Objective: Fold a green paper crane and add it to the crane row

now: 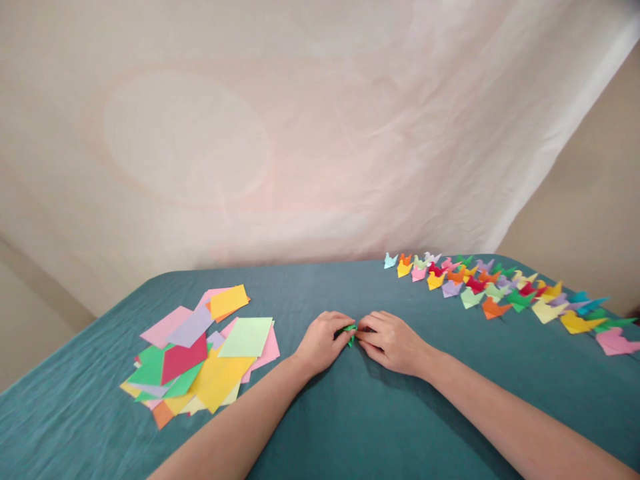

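A small piece of folded green paper point(351, 339) is between my two hands, just above the middle of the table. My left hand point(326, 341) pinches its left side with thumb and fingers. From the right, the fingertips of my right hand point(393, 341) are closed on its other side. Most of the paper is hidden by my fingers, so I cannot tell its full shape.
A loose pile of coloured paper squares point(225, 377) lies on the left of the teal-covered table point(320, 427). Several rows of folded paper birds point(495, 308) stand along the right side. A pale cloth point(310, 133) hangs behind the table's far edge.
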A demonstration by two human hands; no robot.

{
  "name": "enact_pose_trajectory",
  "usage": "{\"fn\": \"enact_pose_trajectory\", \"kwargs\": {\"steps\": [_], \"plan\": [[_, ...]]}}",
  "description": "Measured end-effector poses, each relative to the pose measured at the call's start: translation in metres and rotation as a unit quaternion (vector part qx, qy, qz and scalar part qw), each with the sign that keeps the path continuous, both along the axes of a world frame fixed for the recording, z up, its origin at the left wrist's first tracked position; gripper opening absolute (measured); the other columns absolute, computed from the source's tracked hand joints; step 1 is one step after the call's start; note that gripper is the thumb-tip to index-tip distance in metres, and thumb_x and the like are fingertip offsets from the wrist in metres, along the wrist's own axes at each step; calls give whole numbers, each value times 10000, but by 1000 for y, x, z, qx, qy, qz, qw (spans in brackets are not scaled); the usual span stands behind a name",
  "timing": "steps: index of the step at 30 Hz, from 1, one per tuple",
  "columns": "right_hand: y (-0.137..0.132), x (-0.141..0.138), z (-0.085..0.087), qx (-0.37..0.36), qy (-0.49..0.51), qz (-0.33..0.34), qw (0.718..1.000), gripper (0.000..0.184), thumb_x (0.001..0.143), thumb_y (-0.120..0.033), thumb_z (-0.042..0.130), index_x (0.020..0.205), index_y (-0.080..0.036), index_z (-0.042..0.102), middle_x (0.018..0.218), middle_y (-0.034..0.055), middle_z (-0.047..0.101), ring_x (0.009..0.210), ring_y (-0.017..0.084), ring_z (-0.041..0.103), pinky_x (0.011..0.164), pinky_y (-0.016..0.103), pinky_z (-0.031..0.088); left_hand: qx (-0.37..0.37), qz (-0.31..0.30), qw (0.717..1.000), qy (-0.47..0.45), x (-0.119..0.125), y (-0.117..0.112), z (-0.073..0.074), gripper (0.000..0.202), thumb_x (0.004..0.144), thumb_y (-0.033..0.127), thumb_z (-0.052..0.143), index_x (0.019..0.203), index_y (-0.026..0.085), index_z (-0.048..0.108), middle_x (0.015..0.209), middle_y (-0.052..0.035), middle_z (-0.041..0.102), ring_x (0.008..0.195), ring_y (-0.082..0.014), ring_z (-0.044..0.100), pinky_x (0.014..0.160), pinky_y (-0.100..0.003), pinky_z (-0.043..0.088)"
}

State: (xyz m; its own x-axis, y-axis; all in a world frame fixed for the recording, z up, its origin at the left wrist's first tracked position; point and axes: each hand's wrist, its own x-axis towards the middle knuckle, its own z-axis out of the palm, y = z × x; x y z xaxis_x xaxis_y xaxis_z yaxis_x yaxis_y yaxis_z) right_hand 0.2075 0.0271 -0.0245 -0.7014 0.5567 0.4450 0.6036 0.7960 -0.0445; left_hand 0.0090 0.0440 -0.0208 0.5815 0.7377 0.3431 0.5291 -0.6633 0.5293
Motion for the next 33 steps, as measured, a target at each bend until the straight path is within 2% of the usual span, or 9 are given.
{"fn": "enact_pose_trajectory", "kwargs": {"steps": [9, 20, 33], "plan": [[-2, -2, -1, -5, 13, -15, 1000, 176, 855, -187, 493, 909, -188, 660, 864, 65, 603, 812, 172, 523, 736, 315, 421, 14, 17, 1000, 6, 3, -4, 2, 258, 757, 158, 549, 993, 207, 642, 982, -37, 629, 928, -187, 553, 868, -298, 414], [-1, 1, -3, -6, 37, -13, 999, 213, 857, -162, 468, 956, -183, 656, 862, 70, 620, 805, 173, 535, 730, 321, 420, 4, 17, 1000, 8, 2, -1, -1, 292, 759, 136, 529, 1021, 205, 639, 990, -40, 625, 931, -190, 547, 871, -306, 408], [-1, -2, -2, -7, 31, -20, 999, 193, 832, -158, 505, 925, -206, 666, 850, 53, 595, 788, 166, 521, 720, 309, 413, -10, 3, 1000, 3, 2, 1, -1, 281, 789, 131, 498, 1015, 215, 641, 984, -33, 638, 935, -182, 559, 872, -298, 416]]}}
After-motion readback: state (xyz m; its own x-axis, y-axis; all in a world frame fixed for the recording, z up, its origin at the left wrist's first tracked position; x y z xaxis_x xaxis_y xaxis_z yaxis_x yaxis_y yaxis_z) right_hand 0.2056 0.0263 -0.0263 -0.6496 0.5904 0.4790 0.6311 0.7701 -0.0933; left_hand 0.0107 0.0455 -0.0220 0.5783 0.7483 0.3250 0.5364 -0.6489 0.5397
